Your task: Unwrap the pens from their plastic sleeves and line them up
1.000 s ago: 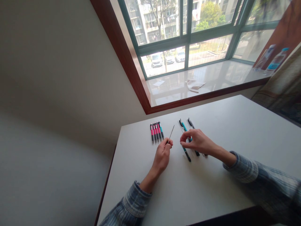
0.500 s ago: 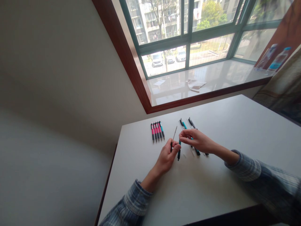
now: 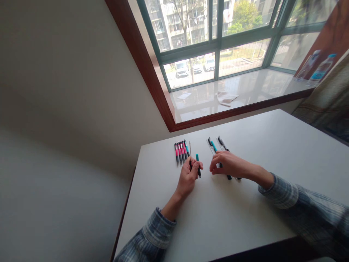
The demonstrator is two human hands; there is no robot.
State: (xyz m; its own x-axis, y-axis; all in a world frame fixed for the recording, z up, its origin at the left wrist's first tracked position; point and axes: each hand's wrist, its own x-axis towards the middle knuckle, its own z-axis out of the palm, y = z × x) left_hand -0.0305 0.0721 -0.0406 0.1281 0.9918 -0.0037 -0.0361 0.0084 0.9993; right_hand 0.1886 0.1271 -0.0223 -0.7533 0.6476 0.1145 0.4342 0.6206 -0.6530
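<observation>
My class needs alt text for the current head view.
A person's left hand holds a teal and black pen piece and a thin rod over a white table; the right hand is near other pen pieces. A row of pens lies nearby.

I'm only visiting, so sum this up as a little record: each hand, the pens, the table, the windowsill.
Left hand: holds a thin rod and a teal-and-black pen part
Right hand: over pen parts; whether it grips anything is unclear
Pen row: pink-and-black pens side by side, with a teal one at the right end
Table: white
Windowsill: a crumpled pale piece; a blue-capped bottle toward the right
</observation>
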